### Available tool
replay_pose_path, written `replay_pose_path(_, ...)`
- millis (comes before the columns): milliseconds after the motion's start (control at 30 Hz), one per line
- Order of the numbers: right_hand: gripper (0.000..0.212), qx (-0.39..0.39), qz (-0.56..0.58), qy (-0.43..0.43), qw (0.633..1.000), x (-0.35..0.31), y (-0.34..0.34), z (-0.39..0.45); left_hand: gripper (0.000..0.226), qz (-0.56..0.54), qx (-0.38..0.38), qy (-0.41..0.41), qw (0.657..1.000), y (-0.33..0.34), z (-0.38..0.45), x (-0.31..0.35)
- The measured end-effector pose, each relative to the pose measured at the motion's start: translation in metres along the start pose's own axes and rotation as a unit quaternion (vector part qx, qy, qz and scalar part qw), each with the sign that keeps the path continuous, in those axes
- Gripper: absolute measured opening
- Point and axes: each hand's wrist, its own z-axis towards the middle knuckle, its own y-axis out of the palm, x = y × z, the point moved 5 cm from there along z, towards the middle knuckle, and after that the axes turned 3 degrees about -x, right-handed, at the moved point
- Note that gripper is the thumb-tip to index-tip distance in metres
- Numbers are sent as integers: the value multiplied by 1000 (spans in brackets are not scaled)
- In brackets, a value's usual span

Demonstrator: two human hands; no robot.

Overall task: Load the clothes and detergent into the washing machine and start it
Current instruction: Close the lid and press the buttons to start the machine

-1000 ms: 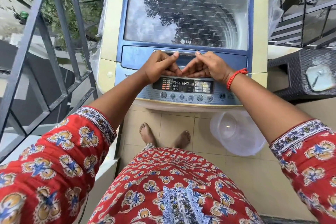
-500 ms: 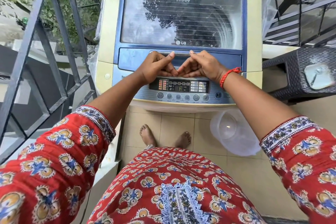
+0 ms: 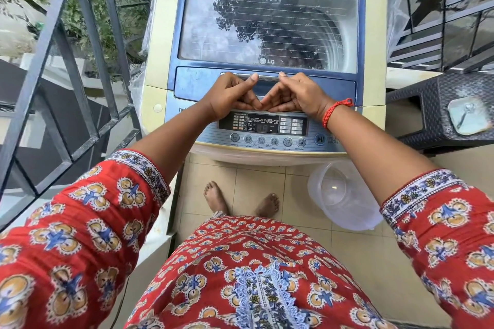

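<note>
A cream and blue top-loading washing machine (image 3: 157, 61) stands in front of me with its glass lid (image 3: 267, 29) down. Tree reflections cover the glass, so I cannot tell what is in the drum. My left hand (image 3: 230, 96) and my right hand (image 3: 299, 96) sit side by side on the lid's front strip. Both thumb tips rest on the silver lid handle (image 3: 267, 76), and the curled fingers meet at the lid's front edge. The control panel (image 3: 263, 125) with its row of round buttons lies just below my hands.
A clear plastic tub (image 3: 342, 195) sits on the tiled floor at the machine's right foot, near my bare feet. A dark woven stool (image 3: 422, 104) holding a clear lid (image 3: 467, 115) stands to the right. A metal railing (image 3: 53, 61) runs along the left, and stairs (image 3: 454, 21) rise at the back right.
Both hands keep the same pose on the lid front. Only the view has shifted slightly.
</note>
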Motion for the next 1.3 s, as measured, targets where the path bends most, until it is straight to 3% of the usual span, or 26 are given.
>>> replay_pose_path(1300,61,25,-9,20,999,-3,1,1,52,-5,-4,-6,1000,-2,3,-3)
